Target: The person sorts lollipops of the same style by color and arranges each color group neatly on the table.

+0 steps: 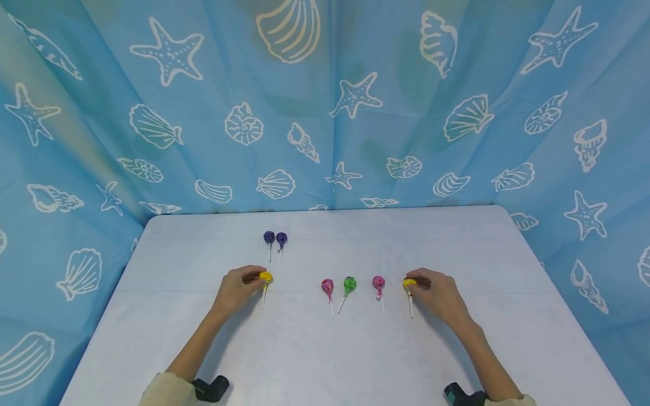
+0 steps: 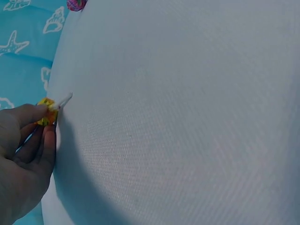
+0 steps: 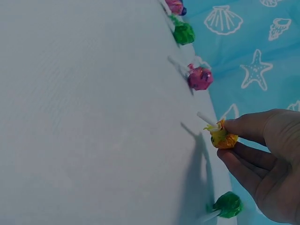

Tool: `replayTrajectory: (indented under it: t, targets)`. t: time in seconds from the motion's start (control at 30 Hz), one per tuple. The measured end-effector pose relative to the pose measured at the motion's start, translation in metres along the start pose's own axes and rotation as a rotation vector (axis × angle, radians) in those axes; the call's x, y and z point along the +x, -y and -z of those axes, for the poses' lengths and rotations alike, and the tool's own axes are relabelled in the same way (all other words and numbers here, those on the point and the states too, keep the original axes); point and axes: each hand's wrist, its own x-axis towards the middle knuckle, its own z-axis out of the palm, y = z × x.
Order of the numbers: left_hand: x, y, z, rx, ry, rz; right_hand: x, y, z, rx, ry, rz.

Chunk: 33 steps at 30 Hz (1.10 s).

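My left hand (image 1: 241, 287) pinches a yellow-wrapped lollipop (image 1: 266, 277) by its head between thumb and fingers, its white stick (image 1: 264, 298) pointing down toward me. On the other side, my right hand (image 1: 440, 296) holds a second yellow lollipop (image 3: 224, 138) the same way; its shadow falls on the table beside it. Between the hands lie a pink lollipop (image 1: 327, 286), a green one (image 1: 349, 283) and another pink one (image 1: 378, 282), sticks toward me. Below the right hand in the right wrist view is a further green lollipop (image 3: 228, 205), hidden by that hand in the head view.
Two dark purple lollipops (image 1: 275, 238) lie side by side farther back, beyond the left hand. All rest on a white-covered table (image 1: 315, 361). A blue curtain (image 1: 325, 141) with shell and starfish prints hangs behind and at both sides.
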Motion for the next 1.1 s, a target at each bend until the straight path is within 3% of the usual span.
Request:
replayTrajectory:
  t: [0.2, 0.5, 0.77, 1.1]
  targets:
    - [-0.001, 0.000, 0.000, -0.002, -0.005, -0.008, 0.007, 0.019, 0.001, 0.052, -0.033, 0.055]
    - [0.000, 0.003, -0.002, 0.003, -0.003, -0.023, 0.025, 0.065, -0.009, 0.205, -0.030, 0.060]
    - [0.001, 0.005, -0.002, -0.003, -0.010, -0.027, 0.041, 0.105, -0.034, 0.292, 0.003, 0.053]
    - [0.002, 0.007, -0.003, -0.017, -0.016, -0.034, 0.052, 0.137, -0.072, 0.401, 0.028, 0.119]
